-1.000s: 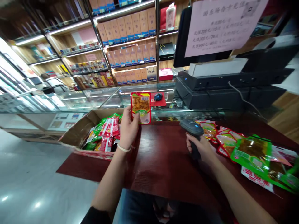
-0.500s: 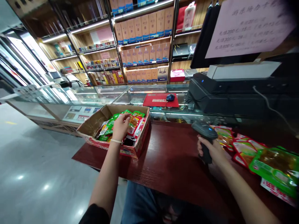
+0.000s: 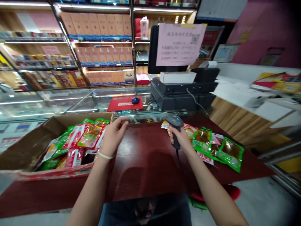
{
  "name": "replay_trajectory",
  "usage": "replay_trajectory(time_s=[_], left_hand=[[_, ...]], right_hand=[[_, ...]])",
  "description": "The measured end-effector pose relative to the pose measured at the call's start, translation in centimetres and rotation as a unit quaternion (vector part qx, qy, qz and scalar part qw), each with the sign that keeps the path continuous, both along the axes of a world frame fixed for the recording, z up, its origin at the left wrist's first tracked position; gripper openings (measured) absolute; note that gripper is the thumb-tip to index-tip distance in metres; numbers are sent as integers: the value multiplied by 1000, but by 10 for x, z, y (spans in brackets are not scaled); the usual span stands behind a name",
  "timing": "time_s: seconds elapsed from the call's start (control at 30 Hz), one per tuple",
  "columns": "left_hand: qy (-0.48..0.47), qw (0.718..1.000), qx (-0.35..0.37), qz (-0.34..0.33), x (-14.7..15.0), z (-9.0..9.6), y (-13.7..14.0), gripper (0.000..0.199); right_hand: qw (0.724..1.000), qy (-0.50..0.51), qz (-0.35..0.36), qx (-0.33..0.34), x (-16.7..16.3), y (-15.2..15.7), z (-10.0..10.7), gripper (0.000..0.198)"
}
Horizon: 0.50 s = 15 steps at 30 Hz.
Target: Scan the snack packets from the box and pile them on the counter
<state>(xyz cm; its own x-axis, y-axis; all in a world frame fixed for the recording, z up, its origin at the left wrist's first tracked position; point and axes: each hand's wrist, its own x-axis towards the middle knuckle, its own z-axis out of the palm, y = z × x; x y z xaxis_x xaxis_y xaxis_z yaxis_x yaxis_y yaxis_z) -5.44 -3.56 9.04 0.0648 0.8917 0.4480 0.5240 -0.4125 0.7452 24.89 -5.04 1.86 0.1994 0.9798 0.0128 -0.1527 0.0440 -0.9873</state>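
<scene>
My left hand [image 3: 114, 134] is loosely bent beside the right wall of an open cardboard box [image 3: 28, 177], its thumb and forefinger slightly apart, with nothing visible between them. Inside the box lie several shiny red and green snack packets [image 3: 90, 135]. My right hand [image 3: 181, 136] grips the handle of a dark barcode scanner [image 3: 174, 120], which has a small blue light on top and a cable hanging below. Right of that hand, more snack packets lie loosely heaped, among them a green packet [image 3: 231, 153]. Part of this heap is hidden behind my right hand and forearm.
The dark red tabletop [image 3: 141, 157] spans between the box and the heap. Behind it are a glass counter with a red mat [image 3: 115, 104] and mouse [image 3: 135, 100], a monitor bearing a pink notice [image 3: 180, 45], and a receipt printer [image 3: 205, 77]. Boxed goods fill shelves beyond.
The view has turned to the right. My left hand has moved from over the packets to the box's right side. The scanner stays in my right hand.
</scene>
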Motion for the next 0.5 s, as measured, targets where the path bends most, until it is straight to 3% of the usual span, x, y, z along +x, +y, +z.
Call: replay_trajectory(time_s=[0.1, 0.23, 0.37, 0.5], left_hand=[[-25, 998, -14, -62, 60, -21, 11, 25], [-85, 984, -75, -138, 144, -68, 21, 21], [-143, 951, -146, -231, 219, -114, 11, 19], [-164, 939, -164, -255, 273, -139, -8, 24]], right_hand=[[999, 6, -44, -4, 18, -9, -3, 35], [996, -1, -92, -1, 47, -29, -9, 36], [989, -8, -147, -7, 79, -58, -12, 36], [978, -12, -205, -17, 110, -89, -16, 36]])
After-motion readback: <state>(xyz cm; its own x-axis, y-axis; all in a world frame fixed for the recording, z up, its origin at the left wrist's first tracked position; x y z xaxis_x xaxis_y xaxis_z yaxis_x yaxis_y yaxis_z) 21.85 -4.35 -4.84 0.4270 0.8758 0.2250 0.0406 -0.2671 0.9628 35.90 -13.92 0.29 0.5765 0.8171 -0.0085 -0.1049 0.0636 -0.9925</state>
